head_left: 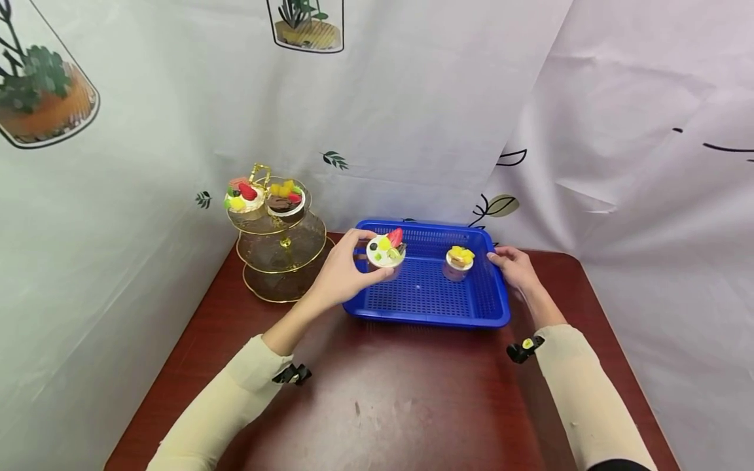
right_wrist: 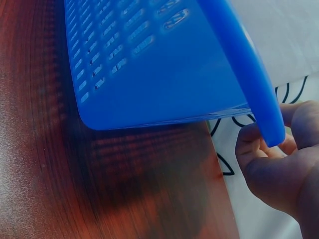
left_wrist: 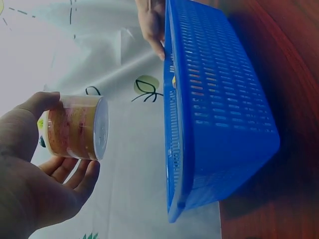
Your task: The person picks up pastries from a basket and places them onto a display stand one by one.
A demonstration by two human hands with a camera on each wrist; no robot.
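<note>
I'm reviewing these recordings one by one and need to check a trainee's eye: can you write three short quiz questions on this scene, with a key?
1. What does the left hand hold?
A) a spoon
B) a dessert cup
C) a cloth

2. True or false: the right hand holds a cup.

3. How many cups stand on the top tier of the gold-rimmed stand?

Key:
1. B
2. False; it grips the rim of the blue basket.
3. Two: a white-topped cup and a dark-topped cup.
</note>
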